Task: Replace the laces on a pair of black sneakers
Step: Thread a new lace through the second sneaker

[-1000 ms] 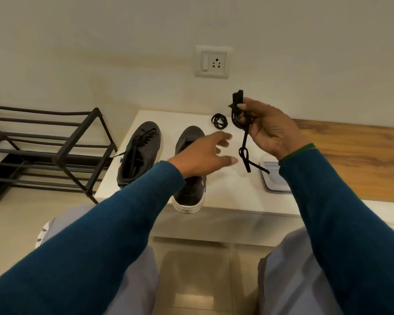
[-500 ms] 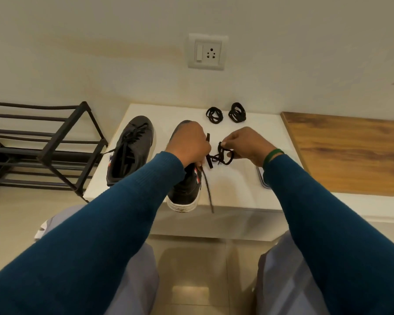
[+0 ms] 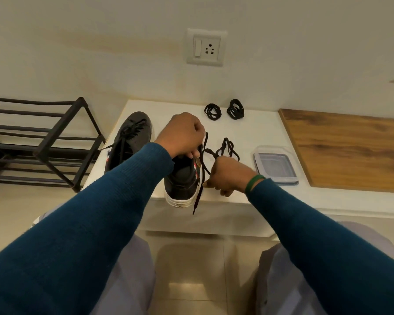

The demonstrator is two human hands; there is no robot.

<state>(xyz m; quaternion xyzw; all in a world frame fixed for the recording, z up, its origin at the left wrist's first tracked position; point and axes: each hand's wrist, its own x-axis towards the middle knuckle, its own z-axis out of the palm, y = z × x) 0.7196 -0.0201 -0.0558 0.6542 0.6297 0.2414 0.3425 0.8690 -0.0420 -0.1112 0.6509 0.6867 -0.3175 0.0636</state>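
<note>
On the white bench [image 3: 237, 130], I take the right-hand sneaker [image 3: 182, 183] as landmark. Its heel overhangs the front edge toward me and its toe points at the wall, so its long axis runs straight away from me.

- Left hand [image 3: 182, 135]: over the sneaker's middle, fingers curled and pinching the loose lace [image 3: 197, 196]. The eyelets are hidden beneath it.
- Right hand [image 3: 228, 173]: just right of the sneaker, fist curled round the same lace, thumb pressed on it.
- Lace: one strand drops along the sneaker's right side and hangs past the heel. A slack tangle lies just beyond my right knuckles.

Judgement: I am freeing an end for threading. The eyelet row lies left of the right hand, under the left, so the left hand is nearer. The end must travel leftward, across the shoe's axis.

The second sneaker [image 3: 132, 137], laced, sits left of the landmark. Two coiled laces [image 3: 212, 112] lie beyond its toe.
</note>
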